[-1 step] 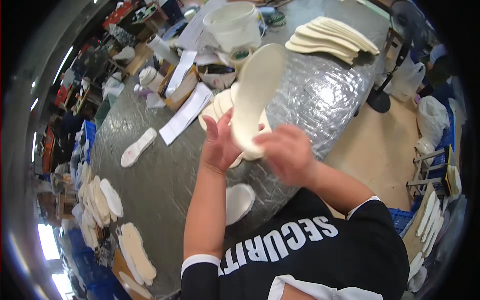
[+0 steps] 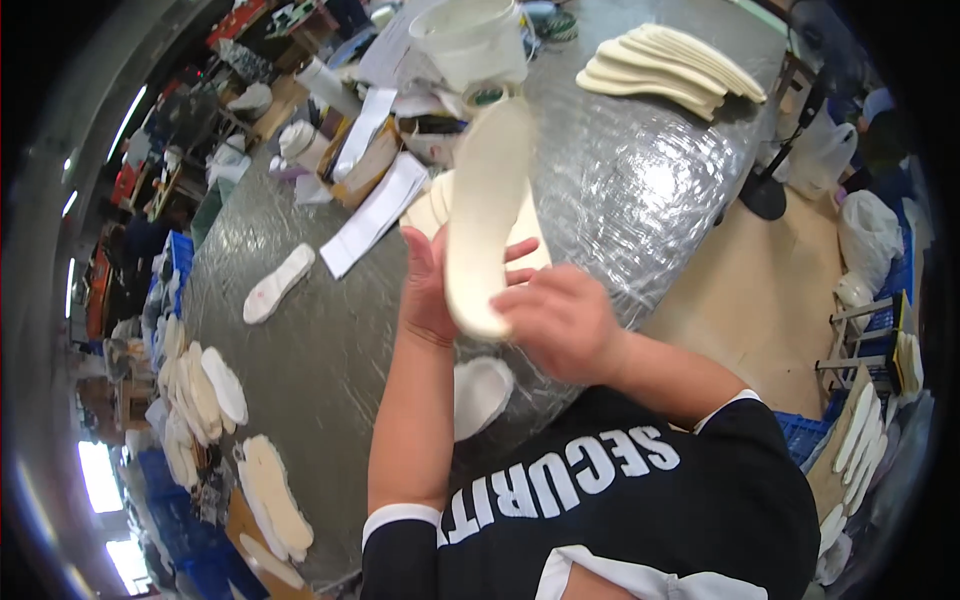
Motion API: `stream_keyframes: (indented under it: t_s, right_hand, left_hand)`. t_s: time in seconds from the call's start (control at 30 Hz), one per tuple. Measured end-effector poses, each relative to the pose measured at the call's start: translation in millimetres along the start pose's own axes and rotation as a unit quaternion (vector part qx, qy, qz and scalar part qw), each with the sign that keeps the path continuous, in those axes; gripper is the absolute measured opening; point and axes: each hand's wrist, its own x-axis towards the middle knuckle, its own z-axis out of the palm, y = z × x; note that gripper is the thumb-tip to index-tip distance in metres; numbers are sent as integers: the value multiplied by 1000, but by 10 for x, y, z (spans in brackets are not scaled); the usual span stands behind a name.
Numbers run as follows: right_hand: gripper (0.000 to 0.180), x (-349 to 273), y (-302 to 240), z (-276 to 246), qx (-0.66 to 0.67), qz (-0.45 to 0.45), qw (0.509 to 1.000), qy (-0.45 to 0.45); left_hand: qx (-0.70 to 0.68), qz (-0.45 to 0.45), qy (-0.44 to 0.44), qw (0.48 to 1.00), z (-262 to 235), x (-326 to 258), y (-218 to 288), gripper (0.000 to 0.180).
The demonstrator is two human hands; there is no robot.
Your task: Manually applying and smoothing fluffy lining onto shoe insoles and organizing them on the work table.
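Note:
A long cream insole [image 2: 488, 190] is held tilted up over the table, its far end blurred. At its near right edge, my right hand [image 2: 565, 318] pinches it between thumb and fingers. Behind the insole is my left hand [image 2: 425, 300], palm up, with the thumb standing off to the left and fingertips showing past the right edge; the palm is partly hidden. More cream insoles [image 2: 428, 206] lie fanned behind it. A white insole [image 2: 482, 392] lies on the table by my left forearm, and a smaller one [image 2: 278, 283] farther left.
A fanned stack of cream insoles [image 2: 672, 68] sits at the far right of the film-covered table [image 2: 600, 200]. Toward the back are a white bucket [image 2: 470, 45], a tape roll [image 2: 486, 94], a cardboard box [image 2: 365, 180] and white paper strips [image 2: 373, 215]. Insole piles [image 2: 272, 500] line the left edge.
The insole has come down and slightly left, closer to my body and over my left palm. My right hand has moved down a little with it.

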Motion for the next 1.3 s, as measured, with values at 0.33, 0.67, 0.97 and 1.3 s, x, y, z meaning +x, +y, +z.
stream_keyframes:
  t_s: [0.33,0.67,0.97,1.3]
  right_hand:
    - [39,-760,-365,274,390,583,675,-230]
    - [43,-821,-379,434,482,670,487,-286]
    - [40,-780,-296,432,501,674,449,-306]
    - [40,-773,-292,435,496,671,448,-320]
  left_hand:
    - [427,121,194,875,-161,-1670,565,92]
    - [803,-47,180,566,-261,-2235,178,71]
    - [795,-64,163,580,-507,-2256,34,66]
    - [790,-72,152,590,-594,-2227,9,68]
